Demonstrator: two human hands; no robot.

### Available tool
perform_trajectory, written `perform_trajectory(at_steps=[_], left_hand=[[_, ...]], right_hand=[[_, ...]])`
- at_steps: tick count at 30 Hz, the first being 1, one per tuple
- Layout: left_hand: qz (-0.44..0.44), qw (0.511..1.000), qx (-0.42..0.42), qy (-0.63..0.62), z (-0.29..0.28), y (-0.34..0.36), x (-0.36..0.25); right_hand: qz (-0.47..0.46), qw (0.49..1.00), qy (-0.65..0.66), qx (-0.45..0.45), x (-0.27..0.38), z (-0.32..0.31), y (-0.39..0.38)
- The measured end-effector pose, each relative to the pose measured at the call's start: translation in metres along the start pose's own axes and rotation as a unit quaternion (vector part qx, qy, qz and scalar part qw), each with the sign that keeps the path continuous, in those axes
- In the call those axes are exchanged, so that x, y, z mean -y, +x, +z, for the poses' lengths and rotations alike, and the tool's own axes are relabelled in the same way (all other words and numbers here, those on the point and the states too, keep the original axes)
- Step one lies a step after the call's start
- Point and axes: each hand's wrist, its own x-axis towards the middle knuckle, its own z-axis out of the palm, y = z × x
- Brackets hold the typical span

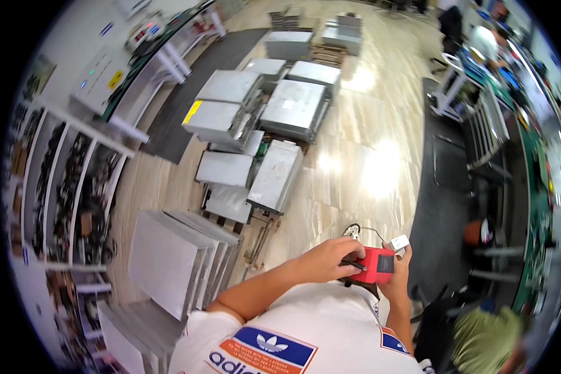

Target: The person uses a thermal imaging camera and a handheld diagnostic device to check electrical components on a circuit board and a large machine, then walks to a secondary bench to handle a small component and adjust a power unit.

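Note:
In front of my chest I have a red box-shaped device (369, 264) with a dark panel on one side. My right hand (397, 274) grips it from the right. A small white block like a power adapter (399, 244) sits at that hand's fingers, and a thin dark cable (374, 231) curves away from it. My left hand (331, 259) is closed at the red device's left side, its fingers around a thin black piece (357, 266) that points at the device. The piece's exact kind is too small to tell.
Grey metal cases (293, 109) stand stacked on the floor ahead. Large flat panels (168, 262) lean at my left, near a shelf of parts (75, 187). A workbench (533, 187) runs along the right, with a metal-framed chair (486, 128). One person (483, 43) sits far right, another (489, 340) close right.

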Motion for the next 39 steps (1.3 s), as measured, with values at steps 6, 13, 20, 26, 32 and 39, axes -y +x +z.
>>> perform_trajectory(at_steps=[6, 13, 20, 26, 32, 39], left_hand=[[0.005, 1.0, -0.012, 0.012, -0.088, 0.163, 0.011], [-0.014, 0.998, -0.058, -0.027, -0.192, 0.333, 0.042], [0.023, 0.999, -0.031, -0.033, -0.325, 0.52, 0.082], [0.056, 0.998, 0.007, -0.005, -0.414, 0.688, 0.089], [0.029, 0.999, 0.036, -0.001, -0.477, 0.871, 0.107], [0.067, 0.997, -0.042, -0.022, -0.536, 1.072, 0.097]], right_hand=[[-0.132, 0.988, -0.064, 0.041, -0.052, -0.029, 0.2], [-0.129, 0.986, -0.047, 0.089, -0.072, -0.066, 0.433], [-0.092, 0.988, -0.069, 0.105, -0.112, -0.067, 0.634], [-0.028, 0.999, -0.021, 0.032, -0.139, -0.095, 0.799], [-0.003, 1.0, -0.014, 0.008, -0.213, -0.121, 0.964], [-0.152, 0.984, -0.075, 0.061, -0.286, -0.196, 1.185]])
